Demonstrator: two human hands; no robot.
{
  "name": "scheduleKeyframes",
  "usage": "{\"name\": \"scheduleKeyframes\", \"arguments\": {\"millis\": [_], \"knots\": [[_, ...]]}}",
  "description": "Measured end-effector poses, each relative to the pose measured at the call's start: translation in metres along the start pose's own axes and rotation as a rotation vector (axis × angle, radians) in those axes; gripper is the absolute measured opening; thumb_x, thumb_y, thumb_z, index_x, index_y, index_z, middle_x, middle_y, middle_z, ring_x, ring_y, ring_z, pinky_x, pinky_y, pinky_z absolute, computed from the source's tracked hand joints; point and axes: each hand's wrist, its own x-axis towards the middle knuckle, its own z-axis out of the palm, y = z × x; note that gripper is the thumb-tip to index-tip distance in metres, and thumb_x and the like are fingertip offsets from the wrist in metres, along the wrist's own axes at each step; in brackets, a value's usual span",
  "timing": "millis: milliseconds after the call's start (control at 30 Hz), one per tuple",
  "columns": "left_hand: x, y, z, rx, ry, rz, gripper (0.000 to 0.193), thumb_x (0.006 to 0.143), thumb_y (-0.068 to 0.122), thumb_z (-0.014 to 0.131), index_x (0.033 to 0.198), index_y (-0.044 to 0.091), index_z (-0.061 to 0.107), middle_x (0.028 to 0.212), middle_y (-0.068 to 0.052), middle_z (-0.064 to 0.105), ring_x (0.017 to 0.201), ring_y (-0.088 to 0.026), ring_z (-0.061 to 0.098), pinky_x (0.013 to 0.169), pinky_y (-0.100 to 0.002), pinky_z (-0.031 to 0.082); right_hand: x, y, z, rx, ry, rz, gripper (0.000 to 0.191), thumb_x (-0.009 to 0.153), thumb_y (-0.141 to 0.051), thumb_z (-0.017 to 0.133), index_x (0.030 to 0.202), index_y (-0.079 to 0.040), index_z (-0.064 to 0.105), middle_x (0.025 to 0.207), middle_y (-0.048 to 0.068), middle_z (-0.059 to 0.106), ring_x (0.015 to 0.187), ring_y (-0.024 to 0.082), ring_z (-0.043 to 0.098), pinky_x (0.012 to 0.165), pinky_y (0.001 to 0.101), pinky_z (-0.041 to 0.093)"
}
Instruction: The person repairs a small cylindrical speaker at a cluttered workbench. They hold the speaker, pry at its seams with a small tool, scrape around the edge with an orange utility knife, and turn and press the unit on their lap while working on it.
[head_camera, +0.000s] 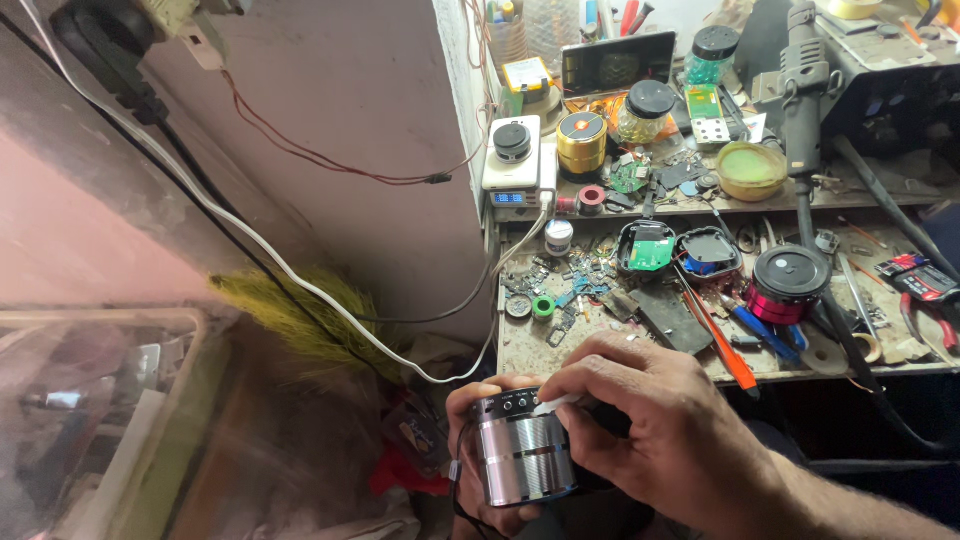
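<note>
The cluttered surface (610, 350) lies far behind the hands. Near its edge the left hand (470, 420) cups a silver cylindrical speaker (520, 455) — grip wrapped around it — while the right hand (660, 420) pinches a thin white tool (558, 404) against the speaker's black top.

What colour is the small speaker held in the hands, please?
Shiny silver speaker with a black top, seen in the head view.
</note>
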Motion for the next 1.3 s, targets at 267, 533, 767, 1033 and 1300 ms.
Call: {"name": "scheduleKeyframes", "arguments": {"millis": [267,533,767,1033,1300], "knots": [[0.001,-0.003,-0.002,-0.018,-0.008,0.027,0.101,0.073,0.035,0.096,0.146,0.009,0.032,0.139,-0.023,0.050,0.134,-0.040,0.056,0.114,-0.055,0.050,-0.001,0.000,0.001,-0.040,0.023,-0.002,0.020,0.078,-0.004,0.075,0.096,-0.009,0.069,0.089,0.006,0.071,0.081,0.024,0.072,0.066,0.0334,0.058],[0.000,-0.003,0.001,-0.050,0.036,0.022,0.102,0.071,0.036,0.096,0.145,0.010,0.031,0.138,-0.021,0.049,0.133,-0.041,0.056,0.111,-0.056,0.050,-0.004,0.004,0.003,-0.045,0.046,-0.004,0.022,0.076,-0.001,0.075,0.095,-0.009,0.068,0.089,0.005,0.070,0.080,0.023,0.073,0.066,0.0328,0.058],[0.002,-0.007,-0.001,-0.061,0.054,0.081,0.103,0.071,0.041,0.095,0.145,0.009,0.030,0.134,-0.022,0.050,0.129,-0.042,0.057,0.112,-0.058,0.049,-0.008,0.005,0.006,-0.003,0.056,0.014,0.021,0.077,0.000,0.074,0.096,-0.008,0.068,0.089,0.005,0.071,0.079,0.022,0.073,0.066,0.0319,0.057],[0.006,-0.007,0.004,-0.161,0.094,0.121,0.104,0.069,0.038,0.093,0.145,0.007,0.029,0.131,-0.024,0.050,0.124,-0.043,0.057,0.109,-0.057,0.046,-0.010,0.007,0.014,0.025,0.109,0.026,0.019,0.078,-0.001,0.075,0.094,-0.008,0.068,0.087,0.005,0.072,0.077,0.021,0.074,0.066,0.0314,0.057],[0.008,-0.008,0.003,-0.190,0.059,0.133,0.102,0.071,0.037,0.094,0.147,0.008,0.031,0.133,-0.025,0.049,0.127,-0.042,0.055,0.113,-0.057,0.045,-0.011,0.005,0.016,0.067,0.139,0.027,0.019,0.079,-0.002,0.077,0.095,-0.007,0.069,0.088,0.006,0.073,0.077,0.019,0.076,0.067,0.0305,0.059]]}}
